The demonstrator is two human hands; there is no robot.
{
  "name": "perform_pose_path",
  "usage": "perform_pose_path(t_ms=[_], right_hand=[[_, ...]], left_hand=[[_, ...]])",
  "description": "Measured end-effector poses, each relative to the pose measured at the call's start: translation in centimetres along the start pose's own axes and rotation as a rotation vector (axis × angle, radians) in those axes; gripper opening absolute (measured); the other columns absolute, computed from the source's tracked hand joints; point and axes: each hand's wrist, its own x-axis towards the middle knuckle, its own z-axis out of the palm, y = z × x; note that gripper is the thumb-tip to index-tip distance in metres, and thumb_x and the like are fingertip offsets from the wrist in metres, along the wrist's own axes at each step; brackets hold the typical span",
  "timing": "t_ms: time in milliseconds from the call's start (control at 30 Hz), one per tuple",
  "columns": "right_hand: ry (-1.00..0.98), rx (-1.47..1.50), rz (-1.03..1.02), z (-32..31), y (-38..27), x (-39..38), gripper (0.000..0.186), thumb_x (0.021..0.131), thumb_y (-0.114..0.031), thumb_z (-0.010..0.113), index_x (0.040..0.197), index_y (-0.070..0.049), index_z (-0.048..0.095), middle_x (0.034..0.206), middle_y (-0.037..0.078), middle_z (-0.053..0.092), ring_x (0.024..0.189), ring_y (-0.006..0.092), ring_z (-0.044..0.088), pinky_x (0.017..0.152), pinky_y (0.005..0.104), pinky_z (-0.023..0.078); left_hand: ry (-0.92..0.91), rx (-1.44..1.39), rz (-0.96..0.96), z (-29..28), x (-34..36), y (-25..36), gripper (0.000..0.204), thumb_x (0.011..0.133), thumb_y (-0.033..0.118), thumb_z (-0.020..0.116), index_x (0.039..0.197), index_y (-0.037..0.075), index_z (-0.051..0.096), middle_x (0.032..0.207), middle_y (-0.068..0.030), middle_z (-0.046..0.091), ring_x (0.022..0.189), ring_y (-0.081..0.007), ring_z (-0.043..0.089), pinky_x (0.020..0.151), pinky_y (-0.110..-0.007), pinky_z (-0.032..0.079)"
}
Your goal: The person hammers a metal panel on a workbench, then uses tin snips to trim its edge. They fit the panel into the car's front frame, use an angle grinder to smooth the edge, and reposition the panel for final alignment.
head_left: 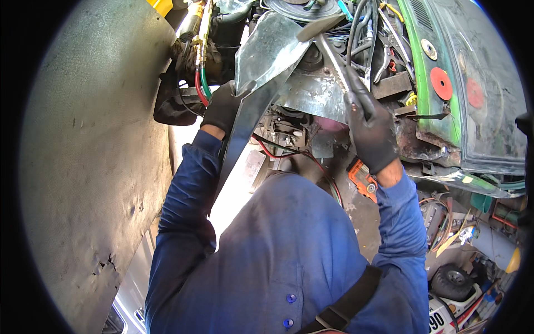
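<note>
Your right hand, gloved in black, is closed around the lower handle of a hammer, right of the frame's upper middle. The handle slants up and slightly left from your fingers; the head lies crosswise at its top, one end pointing down-left, the other up-right. The head is dull grey-brown, the handle paler and metallic, with dark marks near your grip.

Your left hand, also gloved in black, is closed on the left edge of a bent metal panel, in the upper middle. The panel's long axis runs from upper right to lower left. Its broad upper face is silvery, scuffed and shiny; the narrow part below is darker and smoother. The hammer head overlaps the panel's upper right corner; whether they touch, you cannot tell from here.
</note>
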Motion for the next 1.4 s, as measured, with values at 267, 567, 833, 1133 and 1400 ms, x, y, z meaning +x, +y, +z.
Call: perform_pose_path(t_ms=[267,567,833,1133,1400], right_hand=[[0.001,-0.148,0.002,1.3,2.0,-0.3,0.056,0.104,-0.007,0.056,0.159,-0.005,0.05,0.103,0.019,0.072,0.078,0.0145,0.059,0.074,0.032,0.052],[0.007,-0.2,0.053,0.3,0.1,-0.4,0.054,0.103,-0.006,0.056,0.156,-0.001,0.053,0.137,0.026,0.07,0.123,0.0217,0.068,0.104,0.0361,0.052],[0.331,-0.074,-0.008,-0.1,3.0,-3.2,0.052,0.108,-0.007,0.056,0.158,0.004,0.048,0.139,0.021,0.069,0.121,0.024,0.069,0.102,0.0361,0.055],[0.46,-0.256,0.06,-5.9,9.3,2.6,0.064,0.096,-0.013,0.065,0.155,0.006,0.048,0.135,0.027,0.069,0.117,0.0305,0.069,0.102,0.0403,0.053],[0.515,-0.418,0.186,-8.0,12.1,8.1,0.067,0.09,-0.019,0.066,0.152,0.003,0.052,0.13,0.03,0.071,0.114,0.0421,0.071,0.102,0.0482,0.053]], left_hand=[[0.004,-0.002,0.014,0.2,0.1,0.0,0.053,0.099,0.049,0.073,0.106,-0.004,0.075,0.091,-0.0267,0.076,0.086,-0.0407,0.075,0.078,-0.045,0.055],[0.007,0.048,0.094,0.1,1.0,-0.7,0.041,0.101,0.038,0.073,0.104,-0.002,0.076,0.085,-0.0265,0.073,0.081,-0.0413,0.073,0.073,-0.046,0.054],[-0.005,0.217,0.587,-0.6,-0.7,-4.1,0.026,0.105,0.015,0.065,0.126,0.002,0.074,0.094,-0.0147,0.074,0.08,-0.0264,0.071,0.075,-0.036,0.057],[-0.418,-1.266,-0.009,-0.6,-4.7,-5.8,0.031,0.111,0.02,0.058,0.132,0.0,0.068,0.108,-0.0064,0.076,0.09,-0.0124,0.072,0.077,-0.027,0.061],[-0.419,-1.871,-0.307,-0.1,-6.7,-8.5,0.038,0.113,0.025,0.053,0.137,-0.001,0.064,0.116,-0.0108,0.075,0.095,-0.0171,0.074,0.081,-0.031,0.063]])
